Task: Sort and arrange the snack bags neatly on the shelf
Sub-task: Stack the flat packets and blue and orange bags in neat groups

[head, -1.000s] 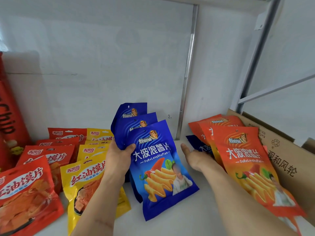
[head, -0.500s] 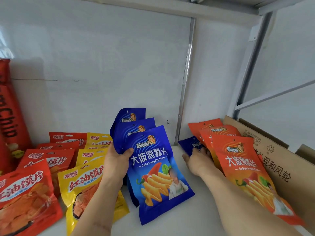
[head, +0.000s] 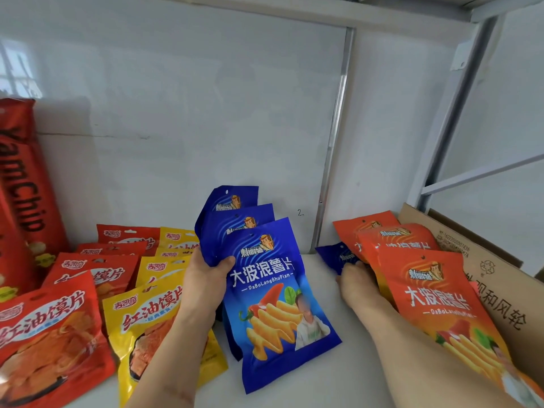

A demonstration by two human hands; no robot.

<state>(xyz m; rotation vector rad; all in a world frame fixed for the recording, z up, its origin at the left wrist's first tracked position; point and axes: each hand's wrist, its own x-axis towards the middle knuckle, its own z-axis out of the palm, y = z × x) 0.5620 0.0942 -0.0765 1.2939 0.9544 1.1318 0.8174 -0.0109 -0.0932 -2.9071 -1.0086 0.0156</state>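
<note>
Three blue chip bags point(head: 273, 293) stand fanned in a row at the middle of the white shelf point(head: 338, 378). My left hand point(head: 206, 278) grips their left edge, thumb on the front bag. My right hand point(head: 354, 282) reaches to the back right, its fingertips at a lone blue bag point(head: 335, 256) that lies partly under a row of orange chip bags point(head: 426, 293). Whether the fingers hold that bag is hidden. Rows of red bags point(head: 50, 334) and yellow bags point(head: 147, 319) fill the left.
A tall red Yam Chip bag point(head: 20, 187) stands at the far left. A brown cardboard box point(head: 494, 278) sits behind the orange bags on the right. The white back wall has a metal strip point(head: 332, 154), and a shelf post point(head: 453, 113) rises at the right.
My right hand has moved further back and right, from open beside the blue row to the lone blue bag under the orange bags. The left hand keeps its grip.
</note>
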